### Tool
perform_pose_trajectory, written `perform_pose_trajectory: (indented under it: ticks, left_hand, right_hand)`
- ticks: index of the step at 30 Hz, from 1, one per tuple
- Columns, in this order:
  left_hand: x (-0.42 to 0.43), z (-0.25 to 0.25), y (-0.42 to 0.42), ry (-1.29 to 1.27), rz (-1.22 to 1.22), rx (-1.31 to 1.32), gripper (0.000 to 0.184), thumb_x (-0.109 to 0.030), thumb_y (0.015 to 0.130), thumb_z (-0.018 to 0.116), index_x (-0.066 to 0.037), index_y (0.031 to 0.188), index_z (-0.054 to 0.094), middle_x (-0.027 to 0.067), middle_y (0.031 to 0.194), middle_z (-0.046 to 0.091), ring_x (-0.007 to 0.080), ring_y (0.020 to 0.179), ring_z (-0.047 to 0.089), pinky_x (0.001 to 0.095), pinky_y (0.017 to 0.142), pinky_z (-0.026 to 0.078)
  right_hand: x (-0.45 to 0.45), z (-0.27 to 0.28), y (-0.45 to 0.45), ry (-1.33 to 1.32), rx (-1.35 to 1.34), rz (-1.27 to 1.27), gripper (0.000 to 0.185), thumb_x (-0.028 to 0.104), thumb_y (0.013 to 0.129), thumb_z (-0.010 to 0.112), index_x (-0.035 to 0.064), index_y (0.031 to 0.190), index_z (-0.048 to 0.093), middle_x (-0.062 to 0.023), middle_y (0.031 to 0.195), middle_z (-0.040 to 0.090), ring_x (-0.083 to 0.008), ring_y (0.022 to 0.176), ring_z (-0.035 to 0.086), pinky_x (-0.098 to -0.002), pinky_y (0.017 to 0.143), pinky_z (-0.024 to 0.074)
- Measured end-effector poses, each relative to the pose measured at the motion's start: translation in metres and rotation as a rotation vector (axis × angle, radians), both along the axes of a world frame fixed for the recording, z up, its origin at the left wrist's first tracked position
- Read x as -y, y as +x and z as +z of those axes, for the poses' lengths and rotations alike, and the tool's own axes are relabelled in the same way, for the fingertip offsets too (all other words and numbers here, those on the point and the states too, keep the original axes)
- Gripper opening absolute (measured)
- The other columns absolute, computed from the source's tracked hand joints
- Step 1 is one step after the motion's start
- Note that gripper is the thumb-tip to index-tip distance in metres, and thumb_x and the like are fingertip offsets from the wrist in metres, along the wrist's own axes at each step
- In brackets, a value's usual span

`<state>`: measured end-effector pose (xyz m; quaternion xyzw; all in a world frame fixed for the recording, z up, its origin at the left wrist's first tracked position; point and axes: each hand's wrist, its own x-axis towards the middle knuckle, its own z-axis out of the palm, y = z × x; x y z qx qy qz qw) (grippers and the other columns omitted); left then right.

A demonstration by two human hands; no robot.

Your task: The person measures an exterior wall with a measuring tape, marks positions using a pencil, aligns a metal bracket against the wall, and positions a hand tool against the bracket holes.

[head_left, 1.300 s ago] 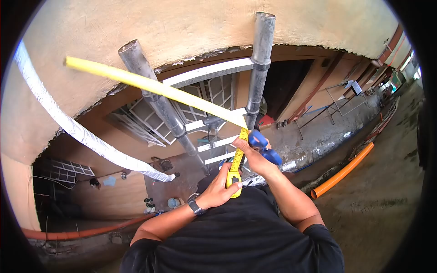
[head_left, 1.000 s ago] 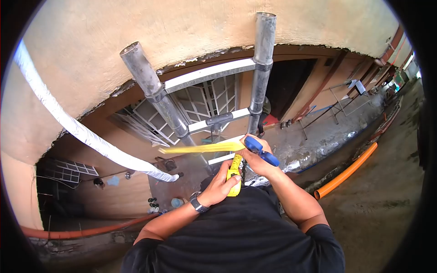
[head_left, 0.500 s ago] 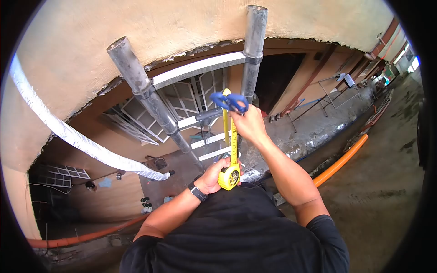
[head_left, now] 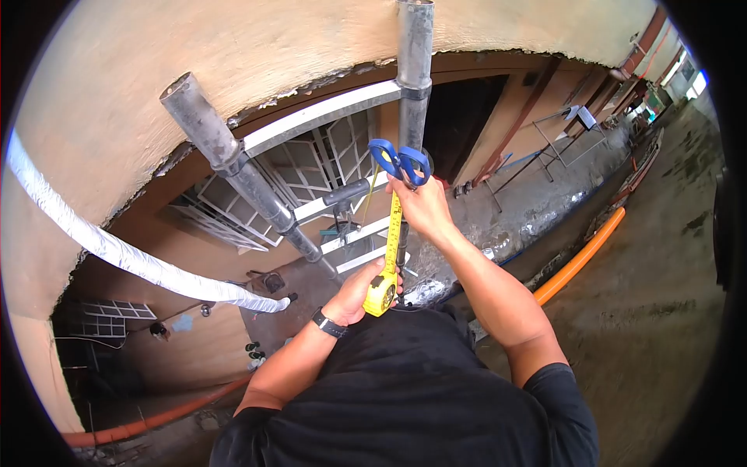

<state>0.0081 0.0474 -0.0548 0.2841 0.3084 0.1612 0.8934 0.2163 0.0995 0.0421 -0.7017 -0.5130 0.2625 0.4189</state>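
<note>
In the head view, my left hand (head_left: 354, 296) is wrapped round a yellow tape measure (head_left: 380, 294) close to my black shirt. Its yellow blade (head_left: 394, 233) runs up from the case to my right hand (head_left: 426, 208), which pinches the blade. The same hand also grips blue-handled scissors (head_left: 414, 165), with both finger loops sticking up above the fingers; the scissor blades are hidden. A thin yellow end of the tape hangs down behind, left of the scissors.
Ahead stand two grey metal scaffold posts (head_left: 268, 187) joined by a white-topped rung (head_left: 327, 117). A silver-wrapped tube (head_left: 148, 261) slants along the left. An orange pipe (head_left: 580, 261) lies at lower right, beside wet concrete ground (head_left: 622, 335) far below.
The scissors and my right hand have shifted slightly, and the blue loops now show sharply. The tape's loose end has swung lower and left. The view has tilted a little.
</note>
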Motion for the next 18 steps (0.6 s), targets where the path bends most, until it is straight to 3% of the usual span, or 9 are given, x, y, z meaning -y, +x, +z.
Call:
perform_pose_trajectory:
  ticks: [2,4,5,10,14,18]
  left_hand:
    - [0.001,0.000,-0.002,0.011,-0.003,0.009,0.044,-0.046,0.106,0.055,-0.008,0.128,0.060,0.0093,0.114,0.068,0.0246,0.107,0.068,0.0422,0.083,0.060]
    - [0.001,-0.002,-0.001,-0.019,0.041,0.017,0.046,-0.047,0.105,0.055,-0.008,0.129,0.060,0.0089,0.115,0.068,0.0237,0.107,0.067,0.0418,0.083,0.060]
    - [0.003,-0.003,0.000,-0.020,0.039,0.016,0.046,-0.047,0.105,0.055,-0.008,0.129,0.060,0.0089,0.115,0.068,0.0237,0.107,0.067,0.0418,0.083,0.060]
    - [0.008,-0.006,-0.001,0.204,0.023,0.016,0.047,-0.040,0.103,0.057,-0.008,0.138,0.053,0.0073,0.121,0.065,0.0210,0.112,0.064,0.0407,0.090,0.058]
    - [0.007,-0.007,-0.014,0.078,-0.061,0.113,0.050,-0.032,0.098,0.061,-0.008,0.141,0.050,0.0076,0.123,0.063,0.0205,0.117,0.062,0.0438,0.095,0.057]
    - [0.005,-0.017,-0.009,0.011,-0.021,0.163,0.047,-0.031,0.097,0.061,-0.010,0.138,0.053,0.0122,0.124,0.063,0.0263,0.118,0.062,0.0533,0.097,0.057]
  right_hand:
    - [0.005,-0.001,-0.007,-0.038,-0.016,0.005,0.023,0.027,0.097,0.069,0.0057,0.097,0.076,-0.0112,0.085,0.076,-0.0236,0.085,0.075,-0.0381,0.078,0.0549]
    - [0.015,-0.019,-0.014,0.067,-0.006,0.085,0.028,0.029,0.094,0.068,0.0035,0.095,0.078,-0.0209,0.079,0.073,-0.0377,0.083,0.075,-0.0462,0.078,0.0553]
    - [0.018,-0.026,-0.015,0.064,-0.014,0.097,0.028,0.030,0.094,0.069,0.0035,0.097,0.078,-0.0201,0.082,0.075,-0.0383,0.085,0.075,-0.0468,0.080,0.0555]
    - [0.027,-0.011,-0.016,-0.004,-0.145,0.076,0.028,0.030,0.097,0.068,0.0039,0.103,0.078,-0.0166,0.089,0.077,-0.0329,0.090,0.076,-0.0427,0.082,0.0562]
    - [0.029,-0.028,-0.015,0.032,-0.148,0.124,0.031,0.033,0.098,0.069,0.0044,0.106,0.077,-0.0166,0.088,0.077,-0.0316,0.089,0.077,-0.0421,0.081,0.0560]
    - [0.020,-0.037,-0.009,0.004,-0.113,0.110,0.038,0.038,0.097,0.071,0.0018,0.108,0.077,-0.0179,0.087,0.076,-0.0324,0.088,0.076,-0.0447,0.079,0.0549]
